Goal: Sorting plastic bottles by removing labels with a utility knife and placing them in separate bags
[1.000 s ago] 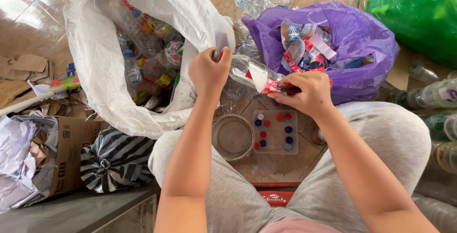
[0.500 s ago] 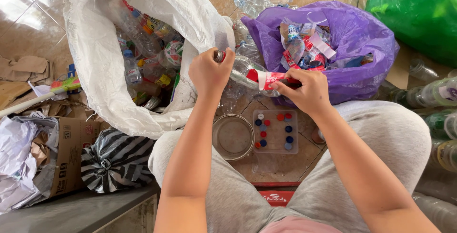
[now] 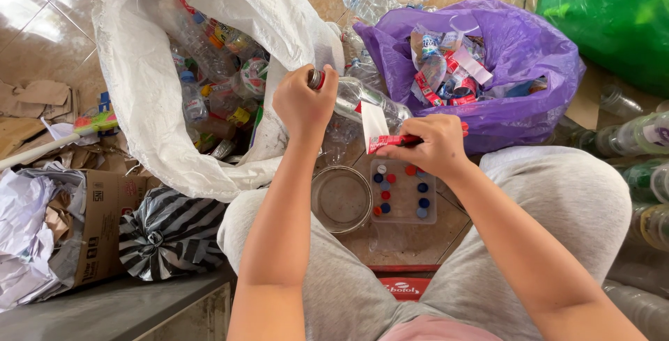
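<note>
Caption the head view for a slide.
Left hand grips a clear bottle while right hand peels its label.

Landmark: the cap tray [image 3: 403, 193] lies on the floor between the person's knees.
Left of tray: round bowl [image 3: 341, 198], just beside it.
Far left: open sack [image 3: 150, 97] holding bottles.
Behind tray: bag of labels [image 3: 519, 55].
Above tray: left hand [image 3: 304, 106] and right hand [image 3: 421, 144] holding a bottle [image 3: 362, 102].

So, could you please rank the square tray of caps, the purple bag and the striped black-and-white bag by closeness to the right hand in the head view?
From the right hand:
1. Square tray of caps, just below it.
2. Purple bag, beyond it, up and right.
3. Striped black-and-white bag, far left.
</note>
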